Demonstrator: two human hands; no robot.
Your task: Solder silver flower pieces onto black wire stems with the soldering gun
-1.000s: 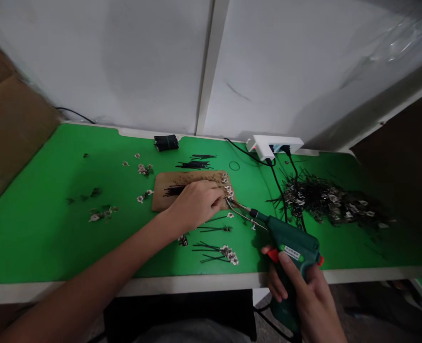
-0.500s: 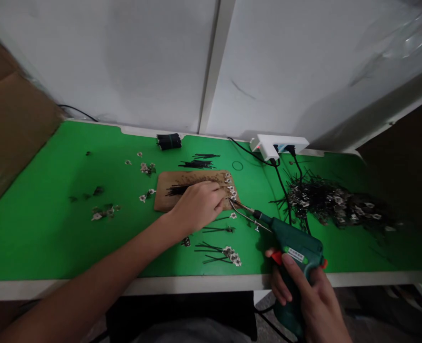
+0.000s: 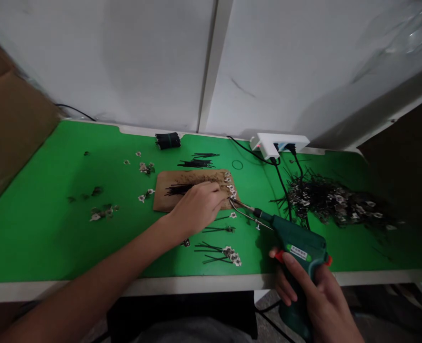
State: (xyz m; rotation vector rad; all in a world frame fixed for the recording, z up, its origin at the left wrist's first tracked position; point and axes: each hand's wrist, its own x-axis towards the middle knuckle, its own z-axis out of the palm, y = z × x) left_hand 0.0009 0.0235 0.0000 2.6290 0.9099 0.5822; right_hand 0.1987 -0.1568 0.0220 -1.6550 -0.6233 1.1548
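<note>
Two hands engaged: left hand (image 3: 198, 207) curled, fingertips pinning black stems (image 3: 177, 189) to the brown board (image 3: 164, 202), apparently to steady them, while right hand (image 3: 314, 295) wraps the green glue gun (image 3: 296, 245) grip, nozzle angled in just beside those fingertips, above the green table (image 3: 54, 238).

I count two hands: left hand (image 3: 196, 207), right hand (image 3: 314, 295). One green glue gun (image 3: 298, 243). One brown board (image 3: 164, 193) mid-table. One white power strip (image 3: 278, 142) at back edge, two black plugs (image 3: 288, 149) in it. One tied bundle of black stems (image 3: 167, 140) at back edge. One small black ring (image 3: 237, 165). One big heap of flowered stems (image 3: 334, 200) toward right edge. Loose flowers (image 3: 145, 167) on left half too small to count.
</note>
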